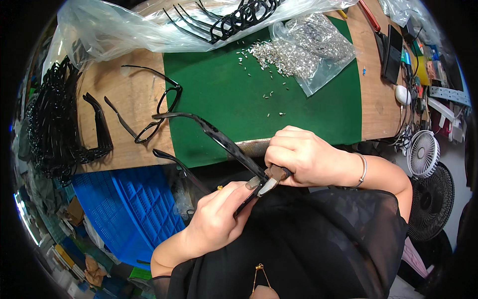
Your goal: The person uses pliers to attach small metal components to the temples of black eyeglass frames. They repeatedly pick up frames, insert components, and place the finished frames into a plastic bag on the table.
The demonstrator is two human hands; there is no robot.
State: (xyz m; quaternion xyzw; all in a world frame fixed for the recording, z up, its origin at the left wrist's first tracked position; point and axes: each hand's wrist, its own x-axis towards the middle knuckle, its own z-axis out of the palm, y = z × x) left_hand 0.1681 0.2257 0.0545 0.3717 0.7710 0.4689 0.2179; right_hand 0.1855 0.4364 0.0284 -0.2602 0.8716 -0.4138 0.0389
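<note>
Close to my body, past the near edge of the green mat (219, 94), my left hand (214, 217) is closed round a black eyeglass frame (224, 142). Its temples stick out toward the upper left, and my fingers partly cover its front. My right hand (301, 154) grips a short hand tool (277, 174) with a brown, blocky body and a pale flat tip. That tip meets the frame beside my left thumb; the handle is hidden in my fist. Another black eyeglass frame (174, 95) lies across the mat's left edge.
Small silvery metal pieces (271, 57) spill from a clear bag (323, 50). Several black frames (234, 22) rest on plastic at the back; a dense pile (52, 117) stands left. A blue crate (129, 209) sits below. A phone (392, 54), cables and a white fan (423, 154) are right.
</note>
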